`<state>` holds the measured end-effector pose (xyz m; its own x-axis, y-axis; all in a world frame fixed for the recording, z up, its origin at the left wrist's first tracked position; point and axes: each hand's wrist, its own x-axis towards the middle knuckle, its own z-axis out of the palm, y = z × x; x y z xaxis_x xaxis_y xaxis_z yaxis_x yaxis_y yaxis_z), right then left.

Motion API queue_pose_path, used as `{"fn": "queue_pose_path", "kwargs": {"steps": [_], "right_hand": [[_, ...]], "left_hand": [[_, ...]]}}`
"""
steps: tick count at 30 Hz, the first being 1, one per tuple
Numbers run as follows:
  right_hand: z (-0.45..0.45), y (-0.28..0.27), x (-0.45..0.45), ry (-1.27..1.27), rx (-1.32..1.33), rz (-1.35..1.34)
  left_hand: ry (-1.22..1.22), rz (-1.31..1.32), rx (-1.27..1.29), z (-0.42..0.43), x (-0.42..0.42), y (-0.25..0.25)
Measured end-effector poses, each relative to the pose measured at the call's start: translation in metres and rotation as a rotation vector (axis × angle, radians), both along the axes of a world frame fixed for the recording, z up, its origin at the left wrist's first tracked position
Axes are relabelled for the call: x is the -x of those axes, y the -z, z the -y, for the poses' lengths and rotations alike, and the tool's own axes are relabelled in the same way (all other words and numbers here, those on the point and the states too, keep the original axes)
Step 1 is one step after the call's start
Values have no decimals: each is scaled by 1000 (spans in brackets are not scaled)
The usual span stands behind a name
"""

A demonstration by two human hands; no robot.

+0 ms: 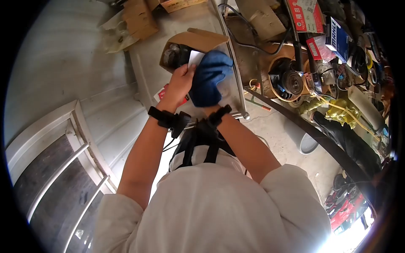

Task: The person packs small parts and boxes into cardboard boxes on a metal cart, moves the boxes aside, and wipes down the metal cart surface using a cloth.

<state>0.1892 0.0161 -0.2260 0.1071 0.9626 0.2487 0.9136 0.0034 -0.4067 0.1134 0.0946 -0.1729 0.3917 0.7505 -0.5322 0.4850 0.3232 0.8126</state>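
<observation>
My left hand [181, 82] is closed on a flat white piece [195, 58], pinched near its lower end; its exact kind does not show. A dark blue cloth [209, 78] lies against the right side of that piece. Bunched over my right hand [209, 110], the cloth covers the fingers, and only the wrist end shows below it. Just beyond both hands sits an open cardboard box [211, 38] with dark parts and clear plastic wrapping inside. A red and white packet [162, 93] lies beside my left wrist, partly hidden by it.
These things rest on a metal-topped table [147, 57] with a raised right edge. More cardboard [139, 21] stands at its far left. To the right, a shelf holds a blue box [337, 40], a pulley-like part [292, 81] and cables. A grey bucket [309, 143] stands on the floor.
</observation>
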Motion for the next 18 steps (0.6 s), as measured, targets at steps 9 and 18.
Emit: {"fn": "queue_pose_path", "kwargs": {"steps": [9,18], "right_hand": [[-16,2,-15,-12,52,-179],[41,-71,-57,74,-10,-910]], "left_hand": [[-196,292,168,-15,-10,-1],[-69,191,-79,-47,14,-10]]}}
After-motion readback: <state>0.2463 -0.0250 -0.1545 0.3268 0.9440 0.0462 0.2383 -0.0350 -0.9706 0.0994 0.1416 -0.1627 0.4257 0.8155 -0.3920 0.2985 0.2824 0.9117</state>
